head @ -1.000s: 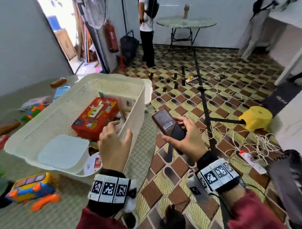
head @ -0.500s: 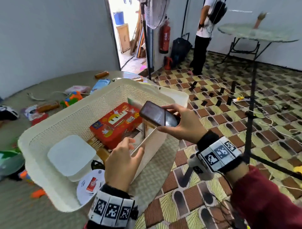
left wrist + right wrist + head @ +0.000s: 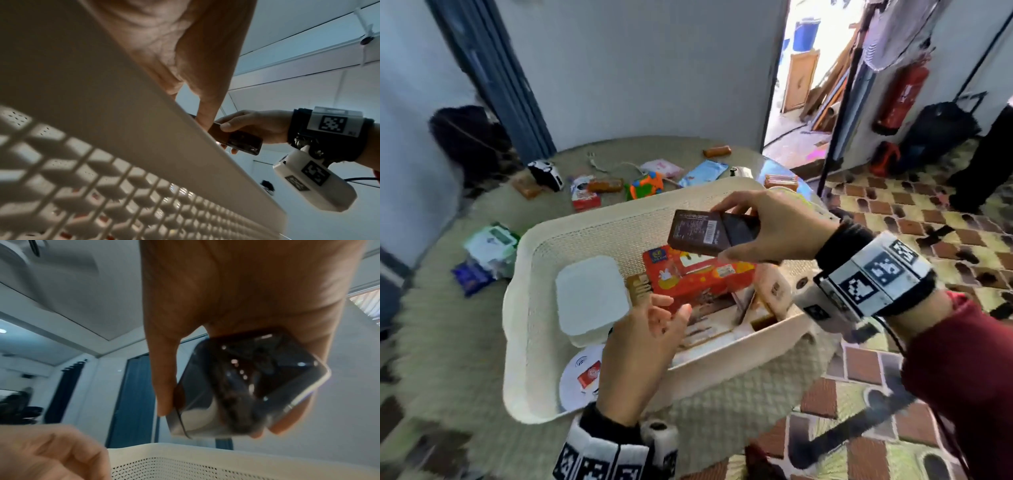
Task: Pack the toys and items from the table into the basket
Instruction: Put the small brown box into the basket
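My right hand (image 3: pixel 726 232) pinches a flat dark brown box (image 3: pixel 698 233) with a barcode label, held level in the air above the cream perforated basket (image 3: pixel 592 222). The right wrist view shows the same brown box (image 3: pixel 246 386) between thumb and fingers, above the basket rim (image 3: pixel 205 456). My left hand (image 3: pixel 671 308) hovers over the basket's near side with loosely curled fingers, holding nothing. Inside the basket lie a red toy box (image 3: pixel 698 277), a white lidded container (image 3: pixel 590 294), a white round disc (image 3: pixel 582 377) and brown packets.
On the round table (image 3: pixel 448 342) behind and left of the basket lie an orange-green toy (image 3: pixel 645 185), a red packet (image 3: pixel 585 198), a black-and-white toy (image 3: pixel 546 174), a blue pouch (image 3: pixel 703 173) and a wipes pack (image 3: pixel 491 243). Patterned floor lies to the right.
My right hand carried the brown box from over the floor leftwards to above the basket. My left hand came off the basket's near rim. The head view swung left.
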{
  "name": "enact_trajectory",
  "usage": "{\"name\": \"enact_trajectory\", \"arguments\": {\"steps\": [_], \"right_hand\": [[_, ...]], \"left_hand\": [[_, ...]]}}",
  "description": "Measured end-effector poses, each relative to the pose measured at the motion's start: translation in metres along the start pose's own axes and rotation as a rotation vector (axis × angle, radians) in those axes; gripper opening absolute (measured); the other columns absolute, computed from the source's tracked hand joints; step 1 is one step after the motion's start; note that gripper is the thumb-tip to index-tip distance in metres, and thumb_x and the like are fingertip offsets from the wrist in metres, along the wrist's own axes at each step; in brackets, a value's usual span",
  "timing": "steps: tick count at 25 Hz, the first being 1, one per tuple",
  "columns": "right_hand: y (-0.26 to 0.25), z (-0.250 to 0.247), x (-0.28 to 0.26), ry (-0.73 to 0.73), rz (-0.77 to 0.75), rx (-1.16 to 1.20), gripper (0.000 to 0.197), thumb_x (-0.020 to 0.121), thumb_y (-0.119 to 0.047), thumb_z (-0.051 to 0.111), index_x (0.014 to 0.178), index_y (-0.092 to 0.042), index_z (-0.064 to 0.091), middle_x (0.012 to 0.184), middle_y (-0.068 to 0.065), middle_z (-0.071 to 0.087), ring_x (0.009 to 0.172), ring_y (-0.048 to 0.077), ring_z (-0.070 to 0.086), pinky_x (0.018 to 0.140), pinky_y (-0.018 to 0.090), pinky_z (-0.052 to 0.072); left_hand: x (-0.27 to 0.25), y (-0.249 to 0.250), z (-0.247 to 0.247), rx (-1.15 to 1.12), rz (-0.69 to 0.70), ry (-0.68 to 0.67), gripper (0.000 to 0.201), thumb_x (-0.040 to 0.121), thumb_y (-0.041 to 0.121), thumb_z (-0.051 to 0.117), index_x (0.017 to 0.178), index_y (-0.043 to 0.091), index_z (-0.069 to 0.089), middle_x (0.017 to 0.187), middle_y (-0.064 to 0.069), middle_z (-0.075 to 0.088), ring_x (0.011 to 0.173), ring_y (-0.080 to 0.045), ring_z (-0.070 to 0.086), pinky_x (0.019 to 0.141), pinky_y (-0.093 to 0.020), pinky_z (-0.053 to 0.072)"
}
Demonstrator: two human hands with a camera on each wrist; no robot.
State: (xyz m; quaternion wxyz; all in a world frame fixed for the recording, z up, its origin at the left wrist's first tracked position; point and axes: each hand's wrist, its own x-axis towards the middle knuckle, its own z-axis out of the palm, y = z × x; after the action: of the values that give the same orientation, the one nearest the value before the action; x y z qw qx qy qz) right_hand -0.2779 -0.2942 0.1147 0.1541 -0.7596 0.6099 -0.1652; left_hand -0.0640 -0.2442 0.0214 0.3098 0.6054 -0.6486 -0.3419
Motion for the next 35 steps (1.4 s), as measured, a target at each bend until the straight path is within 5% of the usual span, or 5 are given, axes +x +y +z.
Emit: {"name": "enact_trajectory", "arguments": {"steps": [11,15,21,29,35], "right_hand": [[0.011,0.031,0.080,-0.312,-0.452,0.111,0.058,0.070,-0.035,0.080,0.121,-0.018,0.057,0.108,0.002,0.065,0.088,0.016,0.060,0.082,0.027,0.048],[0.013,0.066,0.094,-0.479,-0.375,0.289,0.048,0.080,-0.034,0.071,0.122,-0.020,0.053,0.100,0.009,0.067,0.084,0.025,0.063,0.078,0.038,0.053],[-0.004,0.115,0.090,-0.762,-0.245,0.494,0.028,0.095,-0.029,0.050,0.117,-0.011,0.048,0.078,0.000,0.052,0.073,0.018,0.049,0.052,0.010,0.037],[0.004,0.150,0.093,-0.859,-0.075,0.715,0.016,0.089,-0.014,0.061,0.090,-0.029,0.056,0.092,-0.003,0.064,0.072,0.006,0.059,0.061,0.012,0.049],[0.006,0.151,0.095,-0.929,-0.333,0.629,0.059,0.081,0.006,0.064,0.123,-0.027,0.040,0.095,0.009,0.068,0.079,0.015,0.068,0.068,0.023,0.054]], "left_hand": [[-0.008,0.005,0.029,0.206,-0.292,0.636,0.032,0.083,0.039,0.066,0.107,0.017,0.064,0.102,-0.004,0.068,0.098,-0.024,0.061,0.087,-0.041,0.046],[-0.027,-0.008,0.027,0.371,-0.501,0.932,0.053,0.075,0.031,0.075,0.123,0.018,0.056,0.144,-0.015,0.038,0.136,-0.035,0.027,0.107,-0.055,0.024],[-0.045,-0.028,0.029,-0.055,-0.595,0.948,0.078,0.081,0.027,0.070,0.146,0.022,0.028,0.155,-0.013,0.018,0.143,-0.029,0.020,0.113,-0.049,0.026],[-0.043,-0.029,0.037,-0.243,-0.488,1.093,0.087,0.074,0.009,0.052,0.151,0.024,0.015,0.157,-0.001,0.021,0.143,-0.016,0.025,0.115,-0.048,0.028],[-0.044,-0.028,0.037,-0.298,-0.524,1.123,0.088,0.076,0.004,0.054,0.150,0.030,0.015,0.154,-0.001,0.031,0.139,-0.017,0.033,0.113,-0.047,0.033]]}}
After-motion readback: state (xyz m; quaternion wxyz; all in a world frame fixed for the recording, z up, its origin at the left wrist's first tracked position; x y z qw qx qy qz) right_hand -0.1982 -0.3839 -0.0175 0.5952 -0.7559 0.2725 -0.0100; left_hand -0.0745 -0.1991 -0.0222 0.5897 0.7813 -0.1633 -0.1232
